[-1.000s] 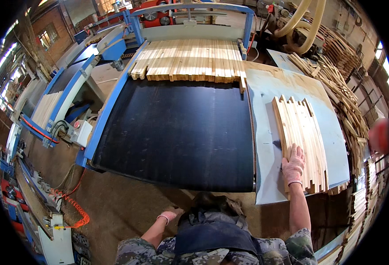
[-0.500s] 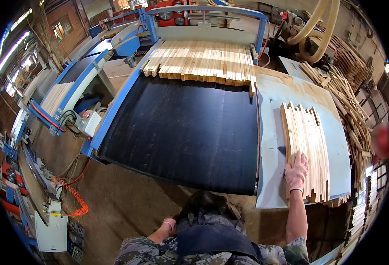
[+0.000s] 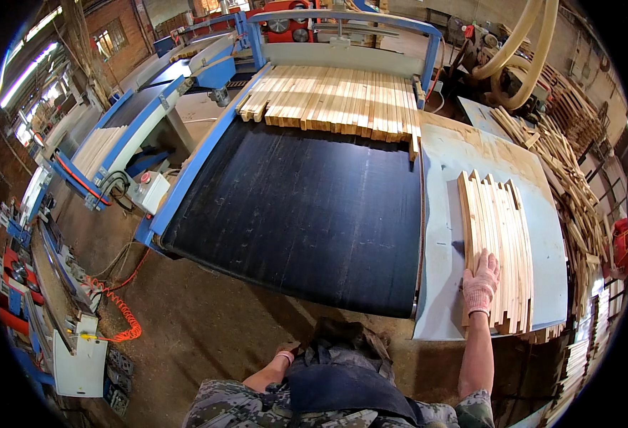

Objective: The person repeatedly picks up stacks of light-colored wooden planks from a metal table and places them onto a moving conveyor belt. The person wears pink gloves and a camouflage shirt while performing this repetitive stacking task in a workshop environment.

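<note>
One hand, your right hand (image 3: 481, 279), now rests flat, fingers together, lower on the stacked slats (image 3: 498, 242); your left hand (image 3: 285, 352) has dropped waistward, fingers unclear.

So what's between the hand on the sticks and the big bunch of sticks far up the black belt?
In the head view, between the right hand and the far slats lies only grey table and bare black belt.
</note>
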`<state>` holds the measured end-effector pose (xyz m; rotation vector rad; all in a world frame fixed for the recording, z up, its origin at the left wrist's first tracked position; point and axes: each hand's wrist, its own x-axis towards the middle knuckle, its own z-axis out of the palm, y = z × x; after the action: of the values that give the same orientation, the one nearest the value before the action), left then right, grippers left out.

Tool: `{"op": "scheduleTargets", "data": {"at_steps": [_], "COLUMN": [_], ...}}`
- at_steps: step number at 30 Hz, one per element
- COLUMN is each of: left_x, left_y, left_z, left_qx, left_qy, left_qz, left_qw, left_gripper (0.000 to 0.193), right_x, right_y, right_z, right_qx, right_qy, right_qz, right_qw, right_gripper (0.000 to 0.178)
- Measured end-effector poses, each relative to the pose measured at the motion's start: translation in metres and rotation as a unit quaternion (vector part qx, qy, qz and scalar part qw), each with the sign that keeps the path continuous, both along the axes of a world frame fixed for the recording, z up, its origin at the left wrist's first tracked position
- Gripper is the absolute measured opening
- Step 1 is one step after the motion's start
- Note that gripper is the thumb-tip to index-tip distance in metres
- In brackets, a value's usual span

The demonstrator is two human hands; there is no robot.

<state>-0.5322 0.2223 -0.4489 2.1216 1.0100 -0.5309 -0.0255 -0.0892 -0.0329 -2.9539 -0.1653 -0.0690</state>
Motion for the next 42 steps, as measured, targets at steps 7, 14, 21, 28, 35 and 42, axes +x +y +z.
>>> {"op": "scheduleTargets", "data": {"at_steps": [7, 14, 21, 28, 35, 42], "left_x": [0.034, 0.008, 0.017, 0.042, 0.033, 0.035], "left_y": [-0.01, -0.008, 0.014, -0.004, -0.014, -0.007], "left_z": [0.039, -0.01, -0.002, 0.025, -0.005, -0.005], "left_qx": [-0.179, -0.059, 0.04, -0.091, -0.079, -0.116], "left_qy": [0.102, 0.114, 0.061, 0.184, 0.068, 0.131], "left_qz": [0.246, 0.044, -0.106, 0.133, 0.218, 0.228], "left_qw": [0.947, 0.991, 0.992, 0.97, 0.97, 0.958], "left_gripper": [0.058, 0.057, 0.058, 0.041, 0.067, 0.07], "right_x": [0.003, 0.004, 0.007, 0.003, 0.001, 0.003], "right_y": [-0.012, 0.002, -0.011, -0.014, -0.007, -0.01], "right_z": [-0.008, -0.004, -0.01, -0.006, -0.004, -0.008], "right_qx": [-0.01, -0.01, 0.0, 0.017, 0.015, 0.022], "right_qy": [-0.038, -0.026, -0.023, -0.023, -0.021, -0.027], "right_qz": [0.012, 0.022, 0.01, 0.014, 0.007, 0.01], "right_qw": [0.999, 0.999, 1.0, 1.0, 1.0, 0.999], "right_gripper": [0.082, 0.086, 0.088, 0.085, 0.084, 0.083]}}
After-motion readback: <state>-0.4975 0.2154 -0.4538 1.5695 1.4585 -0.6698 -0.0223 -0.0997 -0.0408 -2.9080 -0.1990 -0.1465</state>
